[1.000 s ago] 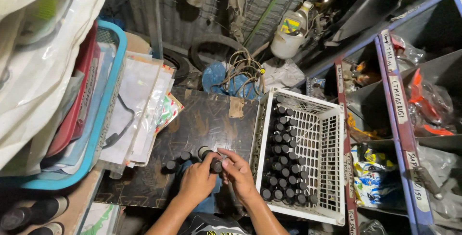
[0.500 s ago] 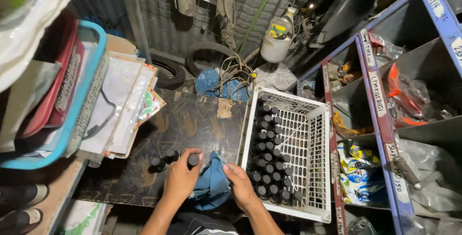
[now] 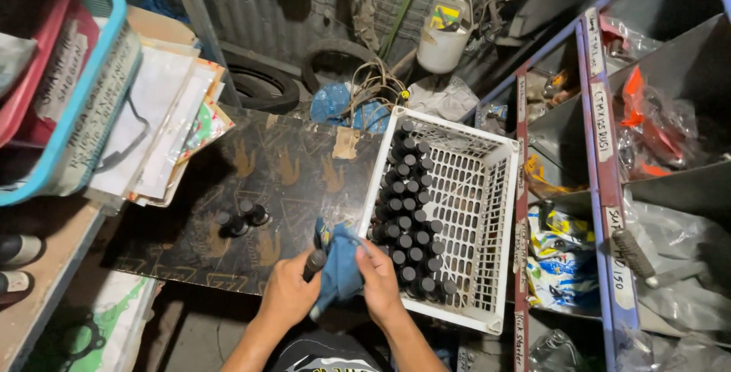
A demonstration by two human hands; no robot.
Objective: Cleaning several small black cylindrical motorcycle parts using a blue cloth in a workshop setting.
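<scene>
Two bare hands meet at the near edge of the dark printed board that serves as the bench (image 3: 251, 182). The left hand (image 3: 288, 293) is clenched around a small black cylindrical part (image 3: 314, 263), whose upper end sticks out above the fingers. The right hand (image 3: 378, 280) grips a crumpled blue cloth (image 3: 340, 264), pressing it against that black part, so the cloth sits between the two hands and touches both.

Just to the right, a white slotted plastic crate (image 3: 476, 212) rests on the bench's right edge. Many black cylindrical parts (image 3: 407, 212) stand upright in rows along the crate's left side, while its right side shows bare grid. The right hand lies just beside the crate's near left corner.

Three more small black cylinders (image 3: 242, 218) stand in a cluster on the bench, left of the hands and well apart from the crate.

Off the bench's left edge lies a stack of papers in clear sleeves (image 3: 164, 132), next to a blue-rimmed plastic basket (image 3: 72, 105). Beyond the far edge are a black rubber tyre (image 3: 263, 86) and a white plastic jug (image 3: 445, 33). Metal shelves with red and blue frames (image 3: 594, 166) stand to the right of the crate, holding bagged items.
</scene>
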